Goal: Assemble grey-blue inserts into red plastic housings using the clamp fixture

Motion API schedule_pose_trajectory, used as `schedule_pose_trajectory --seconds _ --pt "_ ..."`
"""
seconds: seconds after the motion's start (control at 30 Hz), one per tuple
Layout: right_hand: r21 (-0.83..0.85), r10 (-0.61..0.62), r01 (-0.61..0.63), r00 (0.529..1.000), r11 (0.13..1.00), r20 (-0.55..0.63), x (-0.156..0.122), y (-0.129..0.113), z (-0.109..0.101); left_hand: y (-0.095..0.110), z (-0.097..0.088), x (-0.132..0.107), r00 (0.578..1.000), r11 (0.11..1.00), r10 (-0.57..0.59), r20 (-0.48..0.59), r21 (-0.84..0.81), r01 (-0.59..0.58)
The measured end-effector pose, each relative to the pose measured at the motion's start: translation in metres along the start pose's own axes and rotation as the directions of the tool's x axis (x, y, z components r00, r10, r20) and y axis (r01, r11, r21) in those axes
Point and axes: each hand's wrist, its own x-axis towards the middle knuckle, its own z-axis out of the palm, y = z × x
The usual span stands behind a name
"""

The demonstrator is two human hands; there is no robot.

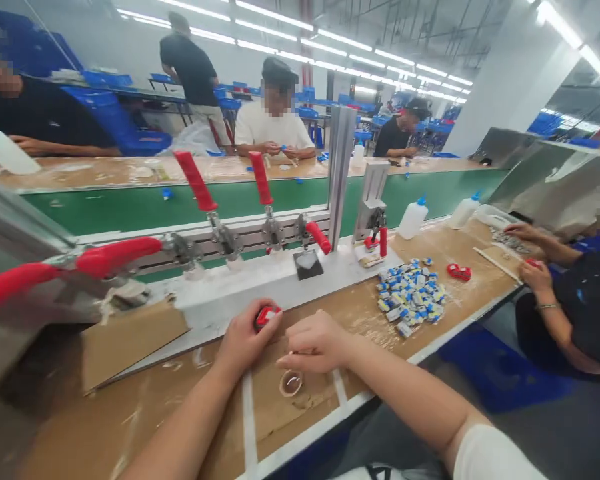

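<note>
My left hand (pixel 243 337) is wrapped round a small red part (pixel 267 316) with a white patch and a dark edge; it looks like a toy car body, partly hidden by my fingers. My right hand (pixel 316 342) is closed in a pinch to the right of it. Something thin and dark seems to lie between those fingers, too small to name. Just below my right hand, a small round cup (pixel 291 383) of clear or brownish liquid stands on a cardboard sheet (pixel 275 417) taped to the bench.
Red-handled toggle clamps (pixel 223 233) line a metal rail (pixel 215 300) ahead. Many small blue-and-white blocks (pixel 411 293) lie heaped at right, near another red part (pixel 459 271). White squeeze bottles (pixel 413 219) stand behind. A co-worker (pixel 565 300) sits at right; others work across the green-sided bench (pixel 180 207).
</note>
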Motion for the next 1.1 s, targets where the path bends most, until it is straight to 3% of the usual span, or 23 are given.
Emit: schedule_pose_trajectory --seconds 0.07,0.13,0.27,0.37,0.43,0.5,0.6,0.67,0.7,0.73,0.77,0.9,0.93,1.03,1.07,1.1 --pt "0.032 0.005 -0.005 1.0 0.999 -0.002 -0.01 -0.014 0.0 0.007 0.001 -0.004 0.999 0.999 0.006 -0.036 -0.034 -0.008" --pt "0.018 0.053 -0.053 0.999 0.998 0.004 -0.02 -0.024 0.003 0.009 0.003 -0.007 1.0 0.999 0.01 -0.006 -0.052 -0.01" --pt "-0.145 0.124 -0.106 0.985 0.984 0.12 -0.03 -0.032 0.004 0.005 0.005 -0.009 1.0 0.999 -0.01 0.004 -0.052 0.01" --pt "-0.258 0.257 -0.226 0.962 0.939 0.094 -0.049 -0.028 -0.025 0.006 0.003 -0.011 0.999 0.997 -0.033 -0.004 -0.07 0.033" --pt "-0.307 0.392 -0.403 0.915 0.862 -0.099 -0.077 -0.008 -0.067 0.008 0.001 -0.012 0.999 0.996 -0.034 -0.008 -0.086 0.033" --pt "-0.357 0.48 -0.62 0.777 0.699 -0.408 -0.121 0.027 -0.121 0.01 -0.001 -0.011 0.999 0.996 -0.027 -0.024 -0.089 0.025" --pt "-0.36 0.438 -0.86 0.498 0.363 -0.748 -0.201 0.082 -0.205 0.009 -0.002 -0.008 0.998 0.998 -0.024 -0.063 -0.065 0.02" --pt "-0.28 0.482 -0.956 0.285 0.084 -0.828 -0.249 0.109 -0.244 0.006 -0.002 -0.004 0.997 0.999 -0.021 -0.08 -0.047 0.017" --pt "-0.263 0.53 -0.965 0.215 -0.015 -0.82 -0.268 0.118 -0.255 0.004 -0.002 -0.002 0.997 0.999 -0.014 -0.081 -0.042 0.011" --pt "-0.265 0.58 -0.962 0.179 -0.065 -0.794 -0.283 0.127 -0.261 0.002 -0.002 0.0 0.996 0.999 -0.01 -0.086 -0.04 0.006" --pt "-0.292 0.629 -0.955 0.19 -0.061 -0.754 -0.294 0.134 -0.262 0.001 -0.002 0.002 0.996 0.999 -0.008 -0.087 -0.038 0.005" --pt "-0.434 0.699 -0.889 0.404 0.147 -0.591 -0.311 0.151 -0.246 -0.002 -0.003 0.006 0.996 1.0 -0.018 -0.084 -0.023 0.016" --pt "-0.442 0.699 -0.882 0.418 0.161 -0.581 -0.309 0.152 -0.243 -0.002 -0.003 0.006 0.996 1.0 -0.018 -0.086 -0.019 0.017" --pt "-0.406 0.661 -0.905 0.38 0.123 -0.647 -0.282 0.146 -0.237 -0.001 -0.002 0.005 0.995 1.0 -0.006 -0.098 -0.016 0.004" --pt "-0.4 0.624 -0.904 0.4 0.15 -0.671 -0.263 0.141 -0.231 -0.001 -0.001 0.004 0.995 1.0 0.001 -0.099 -0.021 -0.003" --pt "-0.412 0.58 -0.885 0.456 0.217 -0.675 -0.24 0.134 -0.22 0.0 0.0 0.003 0.996 1.0 0.006 -0.088 -0.027 -0.009"
